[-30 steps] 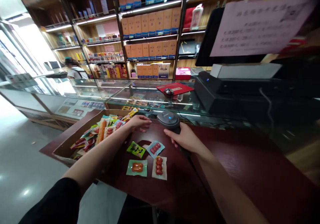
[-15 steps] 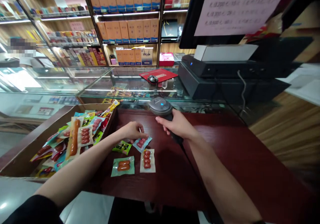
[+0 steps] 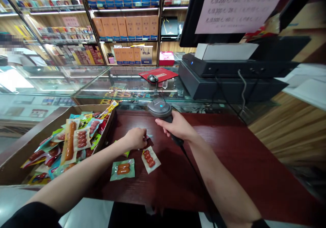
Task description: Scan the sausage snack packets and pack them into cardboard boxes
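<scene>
My right hand [image 3: 179, 124] is wrapped around the handle of a grey barcode scanner [image 3: 160, 108], held above the dark red desk with its cord trailing down. My left hand [image 3: 137, 138] is closed over a small blue-edged sausage packet [image 3: 150, 136], most of which the fingers hide. Just below that hand, a clear packet of small red sausages [image 3: 149, 159] lies tilted on the desk. Left of it rests a green-edged packet with two sausages [image 3: 123, 169]. A green packet [image 3: 126, 154] shows partly from under my left wrist.
A cardboard box [image 3: 12, 158] full of packaged sausages and snacks stands at the left. Behind the desk is a glass counter [image 3: 122, 76] with a computer mouse [image 3: 152, 78] on a red mat [image 3: 168, 73]. A monitor [image 3: 188, 20] and black machines [image 3: 201, 83] stand at right.
My left hand has closed over the blue-edged packet and now covers most of it. The clear red-sausage packet has turned askew. The scanner stays in my right hand.
</scene>
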{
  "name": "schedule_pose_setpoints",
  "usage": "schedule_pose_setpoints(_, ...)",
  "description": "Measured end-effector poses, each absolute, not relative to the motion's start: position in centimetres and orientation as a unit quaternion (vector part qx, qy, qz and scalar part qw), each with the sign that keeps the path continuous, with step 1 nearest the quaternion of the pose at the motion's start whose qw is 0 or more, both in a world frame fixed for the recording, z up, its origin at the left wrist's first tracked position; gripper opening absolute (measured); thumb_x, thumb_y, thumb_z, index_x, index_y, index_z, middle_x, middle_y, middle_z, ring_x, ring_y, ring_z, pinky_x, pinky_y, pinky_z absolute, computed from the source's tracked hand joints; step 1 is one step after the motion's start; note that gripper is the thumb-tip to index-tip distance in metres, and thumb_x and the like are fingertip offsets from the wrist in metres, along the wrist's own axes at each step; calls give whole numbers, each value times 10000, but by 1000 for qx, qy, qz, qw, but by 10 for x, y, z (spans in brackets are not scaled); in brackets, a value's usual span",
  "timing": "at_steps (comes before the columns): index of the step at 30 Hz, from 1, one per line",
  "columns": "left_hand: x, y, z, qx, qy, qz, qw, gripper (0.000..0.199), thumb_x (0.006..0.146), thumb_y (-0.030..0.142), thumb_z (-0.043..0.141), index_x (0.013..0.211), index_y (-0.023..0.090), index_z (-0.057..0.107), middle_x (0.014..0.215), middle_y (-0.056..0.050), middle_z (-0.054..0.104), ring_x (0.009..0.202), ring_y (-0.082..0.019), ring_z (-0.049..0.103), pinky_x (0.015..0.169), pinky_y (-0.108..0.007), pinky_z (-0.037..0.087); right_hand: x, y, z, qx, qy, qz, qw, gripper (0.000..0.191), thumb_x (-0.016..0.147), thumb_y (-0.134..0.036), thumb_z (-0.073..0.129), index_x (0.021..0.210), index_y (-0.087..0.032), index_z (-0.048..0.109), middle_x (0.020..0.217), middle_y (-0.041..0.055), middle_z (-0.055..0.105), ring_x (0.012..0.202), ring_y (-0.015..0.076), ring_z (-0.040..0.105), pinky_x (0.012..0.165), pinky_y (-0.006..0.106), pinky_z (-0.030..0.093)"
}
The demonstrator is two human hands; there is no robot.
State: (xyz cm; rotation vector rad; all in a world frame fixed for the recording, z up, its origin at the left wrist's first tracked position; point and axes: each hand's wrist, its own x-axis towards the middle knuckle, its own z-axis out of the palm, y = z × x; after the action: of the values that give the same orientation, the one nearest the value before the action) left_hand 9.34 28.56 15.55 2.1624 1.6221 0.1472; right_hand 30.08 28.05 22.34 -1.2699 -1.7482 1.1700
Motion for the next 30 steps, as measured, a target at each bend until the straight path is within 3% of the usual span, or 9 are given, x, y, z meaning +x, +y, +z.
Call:
schedule_pose_setpoints(4, 69, 314, 159, 702, 555, 203, 398, 166, 668, 311, 801, 759, 207, 710, 745, -47, 740, 661, -211, 682, 621, -284, 499, 300, 279, 226, -495, -664, 451, 332, 228, 848, -355, 712, 856, -187, 558, 510, -32, 589, 382, 107, 537, 380, 198, 436)
schedule_pose_setpoints(7, 53, 331, 162, 584, 524, 336, 521, 308, 607, 341, 878, 811, 168, 724, 781, -49, 749, 632, -162, 671, 600, -255, 519, 298, 279, 226, -500, -663, 454, 324, 211, 860, -337, 708, 866, -186, 561, 504, -35, 585, 378, 111, 537, 375, 201, 432)
schedule_pose_setpoints(10, 44, 340, 165, 469, 518, 418, 581, 439, 521, 308, 947, 860, 146, 719, 841, -65, 761, 677, -160, 700, 653, -271, 565, 294, 278, 225, -506, -663, 454, 313, 199, 865, -322, 706, 873, -185, 561, 514, -34, 587, 384, 114, 542, 378, 205, 437)
schedule_pose_setpoints(18, 40, 347, 176, 337, 473, 504, 639, 236, 688, 110, 852, 867, 102, 698, 891, -104, 771, 703, -166, 730, 681, -287, 613, 279, 276, 209, -482, -702, 445, 277, 185, 852, -306, 703, 900, -179, 578, 542, -28, 611, 416, 134, 585, 409, 221, 452)
schedule_pose_setpoints(30, 31, 350, 178, 330, 482, 515, 628, 270, 697, 166, 856, 926, 133, 716, 912, -78, 777, 701, -167, 736, 650, -279, 616, 274, 274, 197, -459, -746, 408, 258, 299, 831, -347, 713, 1045, -146, 654, 594, -16, 641, 457, 133, 598, 489, 245, 465)
